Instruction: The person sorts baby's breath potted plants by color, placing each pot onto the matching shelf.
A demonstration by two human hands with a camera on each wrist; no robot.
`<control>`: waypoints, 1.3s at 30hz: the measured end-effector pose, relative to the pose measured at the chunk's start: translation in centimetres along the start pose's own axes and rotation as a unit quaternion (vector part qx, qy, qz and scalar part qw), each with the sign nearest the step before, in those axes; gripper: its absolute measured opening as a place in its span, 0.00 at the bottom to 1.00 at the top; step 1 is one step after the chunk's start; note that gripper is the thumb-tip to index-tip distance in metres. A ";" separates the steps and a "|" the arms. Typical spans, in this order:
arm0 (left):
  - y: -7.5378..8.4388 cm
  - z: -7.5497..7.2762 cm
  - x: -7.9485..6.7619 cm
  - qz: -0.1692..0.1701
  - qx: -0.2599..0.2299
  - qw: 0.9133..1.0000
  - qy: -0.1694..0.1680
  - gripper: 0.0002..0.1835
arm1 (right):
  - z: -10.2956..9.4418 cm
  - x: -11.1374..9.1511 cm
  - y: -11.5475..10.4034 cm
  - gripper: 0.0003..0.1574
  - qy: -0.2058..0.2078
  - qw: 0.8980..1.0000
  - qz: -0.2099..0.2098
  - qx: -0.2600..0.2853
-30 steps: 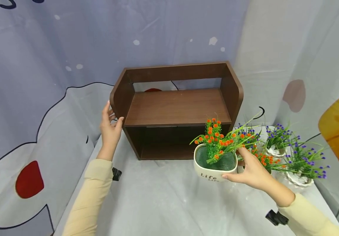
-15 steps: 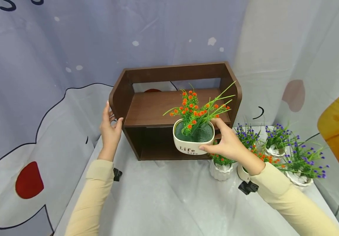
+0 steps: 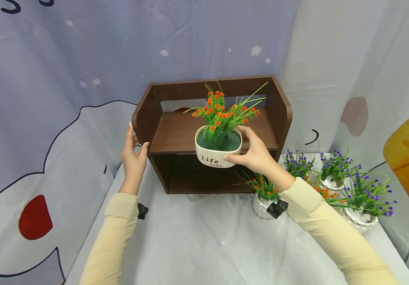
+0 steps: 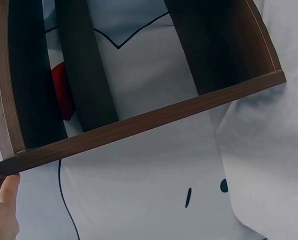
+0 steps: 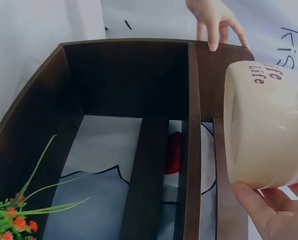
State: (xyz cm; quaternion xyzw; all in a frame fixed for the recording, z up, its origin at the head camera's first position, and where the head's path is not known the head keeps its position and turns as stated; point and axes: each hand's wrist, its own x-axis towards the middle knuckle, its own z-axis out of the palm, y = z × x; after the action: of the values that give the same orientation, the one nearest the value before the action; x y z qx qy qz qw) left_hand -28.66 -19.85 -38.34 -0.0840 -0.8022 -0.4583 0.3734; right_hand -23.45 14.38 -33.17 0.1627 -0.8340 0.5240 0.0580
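Note:
My right hand (image 3: 258,156) grips a cream oval flowerpot (image 3: 209,155) lettered "Life", thumb on its front and fingers at its right end. Orange flowers and long green blades stand up from it. The pot is held off the table, overlapping the front edge of the upper board of a dark brown two-tier shelf (image 3: 172,132) in the head view. In the right wrist view the cream pot (image 5: 268,125) fills the right side. My left hand (image 3: 133,162) touches the shelf's left side panel with extended fingers, the thumb near its front edge; in the left wrist view fingers (image 4: 8,192) reach that panel.
A small white fluted pot of orange flowers (image 3: 262,188) stands by the shelf's lower right, partly behind my right wrist. Several more potted plants, among them purple flowers (image 3: 366,196), crowd the table's right side. A printed curtain (image 3: 190,43) hangs behind the shelf.
My right hand has carried the cream flowerpot left and up, from beside the other plants to the front of the upper board. The left hand stays at the shelf's side.

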 end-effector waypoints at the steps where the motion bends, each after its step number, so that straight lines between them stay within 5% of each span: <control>1: 0.0 0.0 0.0 -0.001 0.001 1.000 0.001 0.38 | 0.1 0.4 0.0 0.54 0.001 1.000 0.000 0.006; 18: 0.0 0.1 0.0 0.007 -0.001 1.000 0.012 0.38 | 3.8 5.5 0.2 0.52 0.013 1.000 0.002 -0.008; 39: 0.3 0.9 -0.6 -0.001 -0.025 0.999 0.020 0.37 | 6.5 7.7 0.4 0.49 -0.017 0.998 0.032 0.049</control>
State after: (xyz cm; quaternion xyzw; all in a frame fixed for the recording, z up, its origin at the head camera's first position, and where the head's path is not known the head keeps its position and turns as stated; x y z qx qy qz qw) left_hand -28.58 -18.82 -38.84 -0.0833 -0.7830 -0.4804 0.3862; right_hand -30.38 7.06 -34.34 0.1470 -0.8129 0.5632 0.0191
